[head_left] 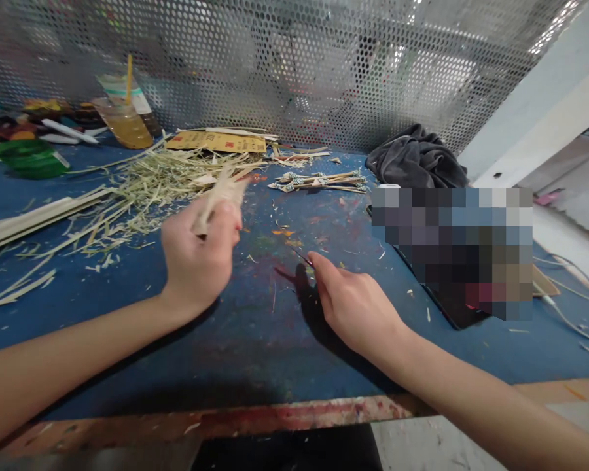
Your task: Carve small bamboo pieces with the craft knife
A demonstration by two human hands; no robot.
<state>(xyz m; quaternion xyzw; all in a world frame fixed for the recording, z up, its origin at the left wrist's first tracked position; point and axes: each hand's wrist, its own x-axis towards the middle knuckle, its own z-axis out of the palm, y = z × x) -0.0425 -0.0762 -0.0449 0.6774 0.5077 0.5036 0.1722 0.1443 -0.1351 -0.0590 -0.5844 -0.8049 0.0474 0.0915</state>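
Note:
My left hand (201, 252) is closed in a fist above the blue table (255, 353). A tuft of pale, thin plant strips (226, 190) sticks out of its top, blurred by motion. To the right, my right hand (358, 307) pinches a thin, dark, pointed tool (302, 257) between thumb and fingers. Only the tool's slim tip shows, aimed up and left, so its exact kind is hidden. Behind my left hand spreads a loose heap of pale green strips and shavings (161, 176). Farther back lies a small bundle of tied sticks (319, 182).
A flat yellow packet (218, 141) lies behind the heap. At the left are long pale slats (44, 216), a green container (29, 159) and a plastic cup of amber liquid (127, 127). Dark cloth (417, 157) and a pixelated device (451, 248) sit right, before a perforated metal screen (275, 65).

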